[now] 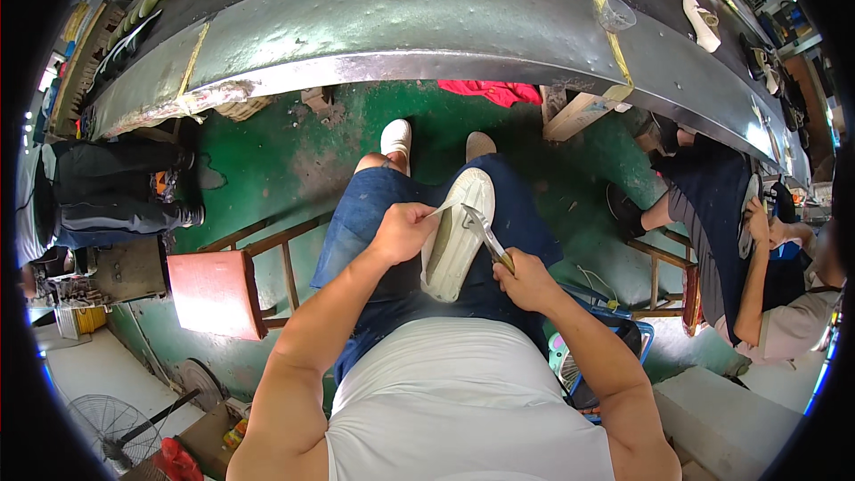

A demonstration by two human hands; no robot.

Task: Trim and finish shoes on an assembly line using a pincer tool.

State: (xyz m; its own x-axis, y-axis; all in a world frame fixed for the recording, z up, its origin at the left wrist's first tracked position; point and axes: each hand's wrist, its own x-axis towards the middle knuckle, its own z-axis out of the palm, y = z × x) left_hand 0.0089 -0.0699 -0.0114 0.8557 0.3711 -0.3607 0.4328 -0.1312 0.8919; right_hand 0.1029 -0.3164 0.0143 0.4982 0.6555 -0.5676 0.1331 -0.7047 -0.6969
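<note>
Obs.: white shoe (461, 254) over my lap, between thighs of blue denim shorts (356, 214), toe pointing away twd. counter (401, 27). L hand (405, 230): grip closed to thumb/finger pinch on thin white piece (443, 207) at shoe's L edge; strip or lining, can't tell. R hand (527, 281): grip wrapped round handle end of metal tool (484, 233), tip at shoe; pliers vs. scissors unclear, ditto whether tips are apart.

Risks (my judgement): tip could skid & nick the shoe, cause: no firm backing visible under it. Over-pull w/ L might tear thin piece or twist shoe askew. Tip nr. L fingers, so a slip that way = cut/pinch.

Mat'ls: shoe pale, prob. soft; rounded toe, long narrow opening. Tool slim, shiny, hard; yellowish nr. handle. Denim slack, creased. Counter edge grey, smooth sheet metal, slightly dented.
</note>
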